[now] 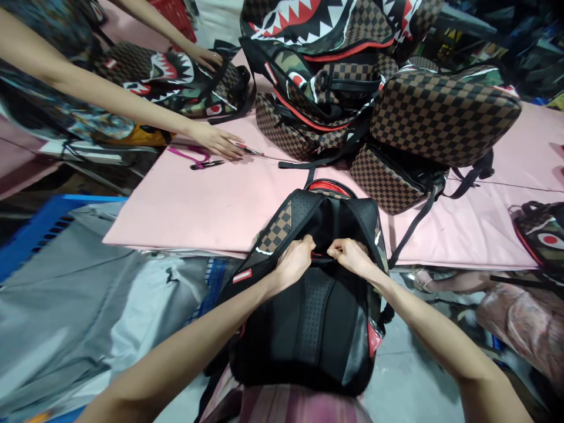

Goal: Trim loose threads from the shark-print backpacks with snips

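A black backpack point(315, 311) with brown checkered side panels leans against the table edge, its padded back panel facing me. My left hand point(296, 259) is closed, its fingers pinching at the upper part of that panel. Just to its right, my right hand point(351, 256) is closed in a similar pinch. Between the two hands a short slit with a bit of red shows in the black fabric. What exactly the fingertips grip is too small to make out. The shoulder straps arch above both hands, and a red-lined opening shows at the top.
Checkered backpacks with shark-mouth prints point(304, 23) are piled on the pink table point(198, 205). At left, a co-worker's hand point(218, 141) rests by a small tool and a black pen point(207, 165). Another backpack point(546, 235) lies at right. A blue crate point(39, 223) holds grey material.
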Available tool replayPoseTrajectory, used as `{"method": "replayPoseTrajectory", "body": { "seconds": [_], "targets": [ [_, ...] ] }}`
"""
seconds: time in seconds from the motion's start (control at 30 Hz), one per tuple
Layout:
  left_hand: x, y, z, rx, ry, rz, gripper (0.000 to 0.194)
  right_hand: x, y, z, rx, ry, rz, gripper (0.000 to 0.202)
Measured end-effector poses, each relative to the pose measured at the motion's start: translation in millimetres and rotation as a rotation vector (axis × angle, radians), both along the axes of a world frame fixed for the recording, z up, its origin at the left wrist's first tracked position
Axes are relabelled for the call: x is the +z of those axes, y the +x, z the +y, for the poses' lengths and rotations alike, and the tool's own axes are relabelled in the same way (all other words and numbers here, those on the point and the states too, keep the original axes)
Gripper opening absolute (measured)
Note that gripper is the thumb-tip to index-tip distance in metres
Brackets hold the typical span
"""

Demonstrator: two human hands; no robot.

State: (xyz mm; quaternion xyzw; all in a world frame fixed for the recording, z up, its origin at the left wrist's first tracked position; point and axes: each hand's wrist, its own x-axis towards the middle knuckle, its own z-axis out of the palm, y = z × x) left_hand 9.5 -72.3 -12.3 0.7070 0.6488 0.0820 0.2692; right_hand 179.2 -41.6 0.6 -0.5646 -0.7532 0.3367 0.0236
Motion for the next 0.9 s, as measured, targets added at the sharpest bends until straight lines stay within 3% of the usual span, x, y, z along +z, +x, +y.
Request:
{"method": "replayPoseTrajectory", "body": {
  "seconds": [0.07, 0.13, 0.23, 0.3, 0.37, 0.43, 0.5, 0.6, 0.7, 0.8, 0.9],
  "targets": [
    [4.6, -5.1, -2.4, 0.003, 0.014, -0.035, 0.026, -2.2, 2.7, 2.7, -0.052, 0.008, 0.082, 0.018],
    [11.5, -13.8, -12.2, -0.11, 0.074, -0.141, 0.028, -3.3, 7.6, 8.4, -0.146, 0.043, 0.243, 0.019],
    [17.9, -26.8, -34.8, -0.552, 0.09, -0.329, 0.034, -1.5, 16.0, 18.6, -0.252, 0.139, 0.496, 0.025],
    [14.4, -29.8, -42.0, -0.731, 0.094, -0.298, 0.03, 1.8, 18.6, 22.5, -0.271, 0.176, 0.577, 0.027],
    [3.4, -27.8, -33.6, -0.675, 0.206, -0.149, 0.019, 6.3, 18.4, 21.8, -0.295, 0.188, 0.627, 0.029],
    [-12.4, -24.2, -10.8, -0.575, 0.336, 0.004, 0.039, 12.7, 18.7, 15.6, -0.34, 0.184, 0.677, 0.034],
    [-28.1, -21.9, 17.4, -0.602, 0.373, 0.083, 0.047, 21.4, 25.0, 2.8, -0.407, 0.164, 0.725, 0.038],
    [-40.8, -22.1, 48.7, -0.569, 0.432, 0.123, 0.044, 35.9, 52.5, -32.5, -0.516, 0.162, 0.751, 0.038],
    [-36.8, -24.9, 51.9, -0.538, 0.487, 0.113, 0.039, 39.5, 91.8, -90.2, -0.692, 0.261, 0.751, 0.032],
    [-30.4, -25.6, 15.6, -0.566, 0.482, 0.105, 0.041, 20.4, 119.2, -160.2, -0.872, 0.265, 0.71, 0.024],
    [-32.5, -21.9, -64.7, -0.669, 0.405, 0.08, 0.044, -12.5, 123.7, -223.7, -0.986, 0.188, 0.657, 0.037]
  ]
}}
